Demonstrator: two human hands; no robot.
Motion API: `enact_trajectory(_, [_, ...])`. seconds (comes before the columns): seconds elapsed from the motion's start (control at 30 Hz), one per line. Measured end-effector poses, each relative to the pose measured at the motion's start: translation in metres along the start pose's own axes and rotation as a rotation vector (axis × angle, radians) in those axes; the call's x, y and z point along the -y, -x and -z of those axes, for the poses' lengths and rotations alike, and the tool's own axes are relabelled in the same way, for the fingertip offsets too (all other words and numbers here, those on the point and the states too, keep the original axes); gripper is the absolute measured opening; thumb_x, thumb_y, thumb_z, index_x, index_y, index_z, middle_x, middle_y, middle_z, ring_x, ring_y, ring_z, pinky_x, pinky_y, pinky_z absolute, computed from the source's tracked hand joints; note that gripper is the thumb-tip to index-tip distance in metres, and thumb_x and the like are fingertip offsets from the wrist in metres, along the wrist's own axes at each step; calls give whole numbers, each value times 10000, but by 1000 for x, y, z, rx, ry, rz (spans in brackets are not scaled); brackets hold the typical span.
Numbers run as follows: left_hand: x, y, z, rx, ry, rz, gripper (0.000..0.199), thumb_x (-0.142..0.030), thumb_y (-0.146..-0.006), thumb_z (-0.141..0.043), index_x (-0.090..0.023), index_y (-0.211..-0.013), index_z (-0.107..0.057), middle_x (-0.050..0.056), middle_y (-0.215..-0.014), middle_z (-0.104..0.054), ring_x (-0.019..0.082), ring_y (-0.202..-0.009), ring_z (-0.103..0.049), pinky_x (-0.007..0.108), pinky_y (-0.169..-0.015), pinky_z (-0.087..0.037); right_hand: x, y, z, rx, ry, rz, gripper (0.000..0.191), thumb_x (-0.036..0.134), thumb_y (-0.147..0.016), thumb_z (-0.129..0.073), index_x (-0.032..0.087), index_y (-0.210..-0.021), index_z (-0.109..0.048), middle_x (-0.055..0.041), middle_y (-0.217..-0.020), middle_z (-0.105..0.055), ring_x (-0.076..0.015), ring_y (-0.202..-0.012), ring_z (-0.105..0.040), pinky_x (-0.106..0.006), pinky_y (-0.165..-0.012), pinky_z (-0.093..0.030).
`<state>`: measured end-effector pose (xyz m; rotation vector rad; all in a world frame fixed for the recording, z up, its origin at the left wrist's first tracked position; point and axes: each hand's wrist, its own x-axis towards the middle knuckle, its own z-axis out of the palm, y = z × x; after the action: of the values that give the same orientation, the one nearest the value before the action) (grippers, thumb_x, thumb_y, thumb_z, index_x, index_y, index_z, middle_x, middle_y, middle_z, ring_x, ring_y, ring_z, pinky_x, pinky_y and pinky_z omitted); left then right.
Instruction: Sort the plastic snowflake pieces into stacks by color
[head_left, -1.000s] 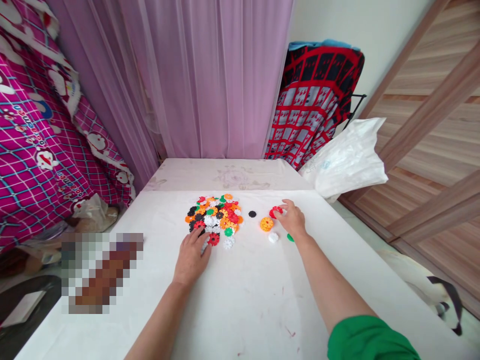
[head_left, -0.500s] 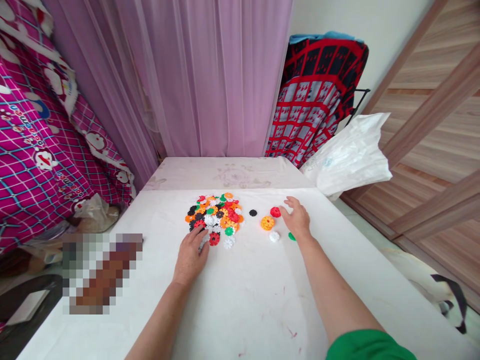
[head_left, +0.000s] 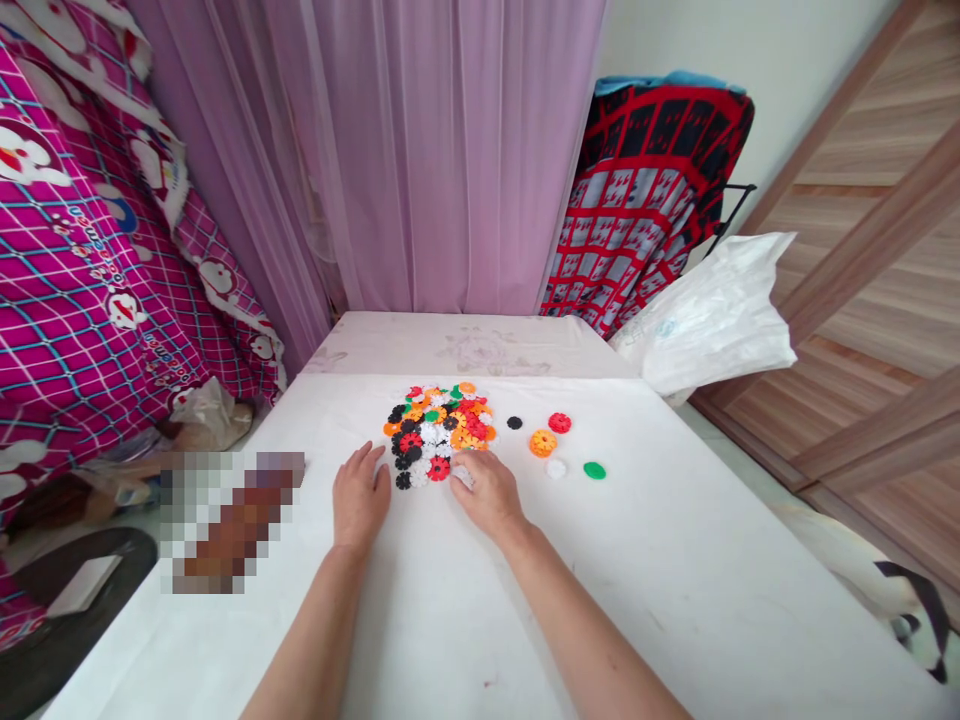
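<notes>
The pile of notched plastic discs [head_left: 442,425] in red, orange, white, black and green lies in the middle of the white table. My left hand [head_left: 361,500] rests open just left of the pile, thumb apart from the fingers and nothing in it. At the pile's front right edge my right hand [head_left: 491,492] curls its thumb and fingers round a white notched disc [head_left: 465,475], partly hidden by them. Right of the pile lie separate discs: black [head_left: 514,423], red [head_left: 559,423], orange [head_left: 543,443], white [head_left: 556,468] and green [head_left: 595,470]. The orange ones look stacked.
A white plastic bag [head_left: 712,320] hangs at the table's far right edge. Purple curtains [head_left: 450,150] stand behind the table. A blurred-out object [head_left: 240,520] is at the left edge, and a wooden cabinet [head_left: 862,300] is on the right.
My right hand has moved left from beside the red and green discs to the pile's front edge. My left hand has drawn back leftwards off the pile. The view has shifted slightly.
</notes>
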<state>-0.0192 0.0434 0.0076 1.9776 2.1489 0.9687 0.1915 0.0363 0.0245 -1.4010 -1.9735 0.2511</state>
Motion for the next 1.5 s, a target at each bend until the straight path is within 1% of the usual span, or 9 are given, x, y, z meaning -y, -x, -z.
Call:
enact_trajectory(0.17, [-10, 1, 4, 80, -92, 17, 366, -241, -888, -446, -218, -1199, -639, 102, -1376, -573, 303, -1284, -499, 541, -1095, -328, 9, -8, -7, 24, 83, 48, 228, 206, -768, -646, 225, -995, -634, -43, -1023, -698, -218, -984, -572, -340, -869, -440])
enact_trajectory(0.5, [-13, 1, 2, 100, -76, 13, 348, -285, -892, -472, -263, -1203, -625, 82, -1391, -563, 276, -1304, -474, 538, -1112, -281, 16, -7, -18, 52, 257, -46, 260, 330, -777, -665, 227, -1012, -624, -69, -948, -689, -255, -960, -560, -356, -808, -409])
enact_trajectory(0.7, [-15, 1, 3, 123, -92, 14, 350, -299, -903, -455, -250, -1204, -627, 84, -1401, -553, 279, -1315, -463, 531, -1111, -284, 16, -9, -15, 55, 239, -59, 272, 294, -767, -668, 224, -1025, -618, -71, -964, -698, -258, -966, -574, -358, -820, -414])
enact_trajectory(1.0, [-16, 0, 6, 146, -88, 29, 355, -288, -893, -467, -244, -1204, -633, 86, -1407, -547, 283, -1331, -449, 544, -1122, -272, -7, 0, -3, -70, 81, -167, 439, 258, -673, -664, 214, -1096, -557, -51, -951, -692, -234, -903, -609, -357, -831, -453])
enact_trajectory(1.13, [-15, 0, 6, 147, -72, 29, 355, -290, -893, -466, -249, -1204, -633, 91, -1403, -551, 279, -1330, -455, 546, -1127, -266, -33, -7, 37, -225, 12, -253, 469, 365, -689, -650, 223, -1117, -521, -41, -954, -687, -199, -812, -607, -347, -796, -467])
enact_trajectory(1.23, [-13, 1, 5, 132, -68, 19, 353, -282, -888, -468, -256, -1197, -637, 90, -1393, -560, 279, -1327, -458, 549, -1125, -269, -71, -21, 82, -351, 9, -397, 527, 449, -694, -637, 229, -1149, -489, -33, -945, -685, -199, -821, -612, -335, -741, -468])
enact_trajectory(1.33, [-11, 1, 4, 120, -68, 18, 350, -286, -891, -462, -271, -1191, -640, 80, -1388, -565, 278, -1322, -463, 553, -1123, -270, -116, -36, 117, -388, 70, -545, 587, 508, -649, -669, 235, -1136, -486, -27, -954, -690, -208, -825, -619, -336, -710, -458])
enact_trajectory(1.4, [-10, 0, 3, 116, -67, 16, 348, -295, -894, -457, -275, -1188, -642, 77, -1385, -569, 278, -1318, -467, 553, -1122, -272, -141, -44, 126, -344, 100, -605, 579, 494, -639, -676, 244, -1128, -493, -26, -939, -697, -220, -831, -624, -339, -700, -453])
enact_trajectory(1.5, [-9, -1, 4, 123, -67, 15, 353, -303, -897, -449, -264, -1191, -640, 80, -1382, -571, 279, -1321, -465, 551, -1121, -275, -164, -49, 123, -245, 145, -637, 575, 451, -631, -691, 241, -1131, -502, -23, -938, -702, -227, -840, -632, -338, -701, -448])
